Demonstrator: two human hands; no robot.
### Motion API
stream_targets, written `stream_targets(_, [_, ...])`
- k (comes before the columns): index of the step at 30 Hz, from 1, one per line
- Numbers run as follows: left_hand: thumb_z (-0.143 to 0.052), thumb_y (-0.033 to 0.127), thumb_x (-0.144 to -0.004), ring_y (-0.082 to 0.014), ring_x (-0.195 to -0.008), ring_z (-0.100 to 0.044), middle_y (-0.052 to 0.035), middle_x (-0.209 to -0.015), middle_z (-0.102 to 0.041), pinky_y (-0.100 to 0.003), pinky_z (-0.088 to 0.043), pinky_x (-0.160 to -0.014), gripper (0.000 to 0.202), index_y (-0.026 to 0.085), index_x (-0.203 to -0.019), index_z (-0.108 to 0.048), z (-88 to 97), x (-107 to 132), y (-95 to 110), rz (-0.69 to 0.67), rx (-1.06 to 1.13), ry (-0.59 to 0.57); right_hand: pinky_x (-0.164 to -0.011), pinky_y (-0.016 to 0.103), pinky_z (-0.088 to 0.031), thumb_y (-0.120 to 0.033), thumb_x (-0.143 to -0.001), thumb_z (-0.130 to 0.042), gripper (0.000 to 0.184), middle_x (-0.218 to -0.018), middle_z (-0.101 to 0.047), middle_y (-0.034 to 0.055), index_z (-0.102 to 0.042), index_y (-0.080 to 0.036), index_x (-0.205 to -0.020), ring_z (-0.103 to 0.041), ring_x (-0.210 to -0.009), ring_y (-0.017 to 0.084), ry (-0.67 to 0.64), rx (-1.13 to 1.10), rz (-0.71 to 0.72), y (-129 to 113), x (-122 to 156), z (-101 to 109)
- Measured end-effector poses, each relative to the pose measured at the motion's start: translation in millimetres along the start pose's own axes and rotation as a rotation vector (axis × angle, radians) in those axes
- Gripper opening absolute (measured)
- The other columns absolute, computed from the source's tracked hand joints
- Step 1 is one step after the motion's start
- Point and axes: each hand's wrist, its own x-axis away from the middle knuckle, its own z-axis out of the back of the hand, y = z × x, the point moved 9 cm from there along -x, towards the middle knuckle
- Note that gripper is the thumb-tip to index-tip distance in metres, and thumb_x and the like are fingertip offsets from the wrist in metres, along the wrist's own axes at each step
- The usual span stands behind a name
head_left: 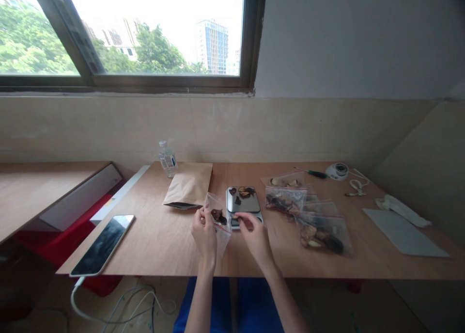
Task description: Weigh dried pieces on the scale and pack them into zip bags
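Observation:
My left hand (205,229) is closed on the edge of a clear zip bag (222,241), in which dark dried slices (219,216) lie. Just right of the bag stands a small digital scale (243,208) with a silver plate. Several brown and dark dried pieces (246,192) rest on that plate. My right hand (254,232) is over the scale's front edge, thumb and fingers pinched together. A small dark bit shows at its fingertips, but I cannot tell whether it is a dried piece or part of the scale.
Several filled zip bags (325,233) lie right of the scale. Behind my left hand is a brown paper bag (191,182) beside a water bottle (167,159). A phone (103,245) on a cable sits front left. Far right are a screwdriver (317,174), a white dome camera (337,171) and white paper (405,233).

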Motion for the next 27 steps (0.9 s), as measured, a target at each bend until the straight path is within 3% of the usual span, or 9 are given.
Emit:
stream_targets(2, [-0.044,0.048,-0.081,-0.0146,-0.051,-0.054,-0.0029,-0.067,-0.064,-0.025,-0.041,-0.049,0.034,0.018,-0.07,-0.057,-2.1,3.5,3.0,-0.009,-0.002,-0.007,-0.068,0.029,-0.053,-0.026,-0.083,-0.049,0.023,-0.09,-0.069,0.0075,-0.065,-0.017,-0.097,-0.064,-0.074,0.018,0.061,-0.082,-0.014,-18.8,-18.0,3.7])
stream_targets(4, [-0.044,0.048,-0.081,-0.0147,-0.05,-0.054,-0.002,-0.063,-0.062,-0.025,-0.041,-0.049,0.035,0.018,-0.072,-0.058,-4.3,5.7,5.9,-0.014,0.009,-0.018,-0.067,0.028,-0.052,-0.029,-0.082,-0.051,0.025,-0.091,-0.069,0.0073,-0.064,-0.017,-0.101,-0.063,-0.075,0.017,0.028,-0.111,0.016,-35.1,-32.3,-4.7])
stream_targets(8, [-0.043,0.051,-0.081,-0.0142,-0.047,-0.051,0.0,-0.057,-0.057,-0.025,-0.04,-0.048,0.038,0.017,-0.075,-0.059,-0.8,2.6,4.0,0.025,0.03,-0.007,-0.079,0.033,-0.05,-0.032,-0.084,-0.049,0.03,-0.105,-0.065,0.0089,-0.061,-0.019,-0.109,-0.059,-0.095,0.021,-0.021,0.061,0.155,-43.7,-45.0,-15.6])
stream_targets(11, [-0.043,0.052,-0.08,-0.0136,-0.046,-0.049,0.0004,-0.058,-0.056,-0.025,-0.039,-0.046,0.041,0.016,-0.079,-0.06,10.9,-3.3,-0.7,0.065,0.008,0.054,-0.093,0.04,-0.041,-0.028,-0.088,-0.042,0.032,-0.115,-0.059,0.0116,-0.059,-0.019,-0.113,-0.05,-0.111,0.023,0.082,0.274,0.223,-22.9,-52.4,-2.9])
stream_targets(13, [-0.043,0.052,-0.08,-0.0133,-0.047,-0.049,-0.0001,-0.061,-0.058,-0.025,-0.038,-0.045,0.041,0.015,-0.083,-0.062,17.1,-5.7,-1.0,0.068,-0.002,0.08,-0.097,0.044,-0.037,-0.031,-0.086,-0.045,0.037,-0.125,-0.053,0.013,-0.055,-0.02,-0.12,-0.045,-0.118,0.026,0.08,0.445,0.222,0.0,-63.7,-0.5])
stream_targets(16, [-0.044,0.051,-0.08,-0.0122,-0.046,-0.048,0.0004,-0.063,-0.059,-0.024,-0.038,-0.045,0.04,0.016,-0.086,-0.062,18.7,-5.8,-0.2,0.073,0.014,0.069,-0.097,0.049,-0.032,-0.043,-0.079,-0.056,0.054,-0.138,-0.039,0.0137,-0.046,-0.025,-0.13,-0.034,-0.127,0.032,-0.078,0.676,0.159,38.7,-87.2,-11.8])
stream_targets(19, [-0.045,0.052,-0.079,-0.0108,-0.042,-0.044,0.0016,-0.061,-0.057,-0.024,-0.037,-0.044,0.038,0.017,-0.081,-0.06,17.7,-5.3,0.2,0.061,0.018,0.068,-0.095,0.052,-0.03,-0.05,-0.076,-0.059,0.062,-0.135,-0.042,0.0156,-0.045,-0.025,-0.131,-0.035,-0.125,0.036,-0.21,0.794,0.091,64.6,-103.2,-20.8])
stream_targets(22, [-0.045,0.052,-0.079,-0.0112,-0.041,-0.044,0.0013,-0.058,-0.057,-0.024,-0.037,-0.043,0.037,0.017,-0.07,-0.056,16.3,-7.7,-1.2,0.04,0.011,0.077,-0.09,0.046,-0.033,-0.045,-0.08,-0.056,0.049,-0.122,-0.054,0.0126,-0.052,-0.026,-0.124,-0.045,-0.113,0.032,-0.229,0.825,0.128,67.7,-105.1,-22.7])
stream_targets(27, [-0.045,0.047,-0.079,-0.014,-0.048,-0.052,-0.0007,-0.06,-0.059,-0.025,-0.04,-0.048,0.033,0.019,-0.062,-0.05,16.2,-14.1,-2.2,0.004,0.0,0.087,-0.083,0.038,-0.037,-0.027,-0.084,-0.052,0.017,-0.098,-0.059,0.0096,-0.066,-0.022,-0.092,-0.049,-0.097,0.026,-0.11,0.697,0.16,60.1,-96.9,-12.5])
